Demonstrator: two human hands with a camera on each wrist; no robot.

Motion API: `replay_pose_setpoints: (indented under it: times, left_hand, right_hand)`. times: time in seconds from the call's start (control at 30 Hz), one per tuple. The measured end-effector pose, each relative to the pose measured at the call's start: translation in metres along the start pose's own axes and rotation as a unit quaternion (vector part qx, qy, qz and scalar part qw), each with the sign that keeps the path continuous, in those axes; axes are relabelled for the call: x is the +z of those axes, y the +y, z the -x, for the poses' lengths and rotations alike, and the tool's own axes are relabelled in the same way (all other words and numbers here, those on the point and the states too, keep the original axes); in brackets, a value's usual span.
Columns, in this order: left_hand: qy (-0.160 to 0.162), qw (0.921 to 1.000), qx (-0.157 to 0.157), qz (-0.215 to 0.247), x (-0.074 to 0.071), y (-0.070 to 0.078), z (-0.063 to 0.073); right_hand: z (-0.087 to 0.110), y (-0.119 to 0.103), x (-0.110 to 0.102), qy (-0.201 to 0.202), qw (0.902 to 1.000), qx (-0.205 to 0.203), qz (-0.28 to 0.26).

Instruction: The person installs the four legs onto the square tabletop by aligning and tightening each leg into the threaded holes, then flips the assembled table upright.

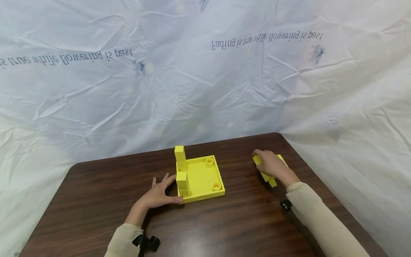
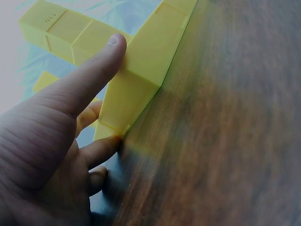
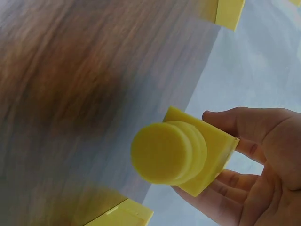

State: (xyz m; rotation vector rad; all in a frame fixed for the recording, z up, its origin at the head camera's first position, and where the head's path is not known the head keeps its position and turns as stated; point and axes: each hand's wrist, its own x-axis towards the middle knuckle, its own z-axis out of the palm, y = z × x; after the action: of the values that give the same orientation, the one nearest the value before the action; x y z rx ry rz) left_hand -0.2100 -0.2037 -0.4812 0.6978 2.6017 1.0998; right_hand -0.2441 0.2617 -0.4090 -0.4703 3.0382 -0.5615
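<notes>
On the table sits a shallow yellow square tray (image 1: 202,178) with two yellow posts upright at its left corners, the rear post (image 1: 180,157) and the front post (image 1: 183,182). Round sockets (image 1: 216,186) show at its two right corners. My left hand (image 1: 157,194) holds the tray's left side, thumb at the front corner and fingers along the left wall. Over at the right, my right hand (image 1: 271,165) grips a loose yellow post (image 3: 214,155) between thumb and fingers. Its round stepped peg (image 3: 164,153) faces the right wrist camera.
More yellow pieces (image 1: 273,182) lie under and beside the right hand, partly covered by it. The brown wooden table (image 1: 231,221) ends at a white printed cloth (image 1: 199,89) hanging behind and at the sides. Black wrist straps (image 1: 149,243) sit on both sleeves.
</notes>
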Motion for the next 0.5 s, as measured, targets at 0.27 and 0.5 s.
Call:
replay_pose_setpoints:
  times: [0.27,0.5]
  left_hand:
    - [0.0,1.0,-0.002,0.002,0.0,0.0,0.0]
    - [0.001,1.0,0.0,0.001,0.0,0.002,0.001]
  right_hand:
    - [-0.004,-0.014,-0.002,0.049,0.9988,-0.004,-0.001]
    - [-0.009,-0.022,-0.004,0.078,0.9967,-0.018,-0.006]
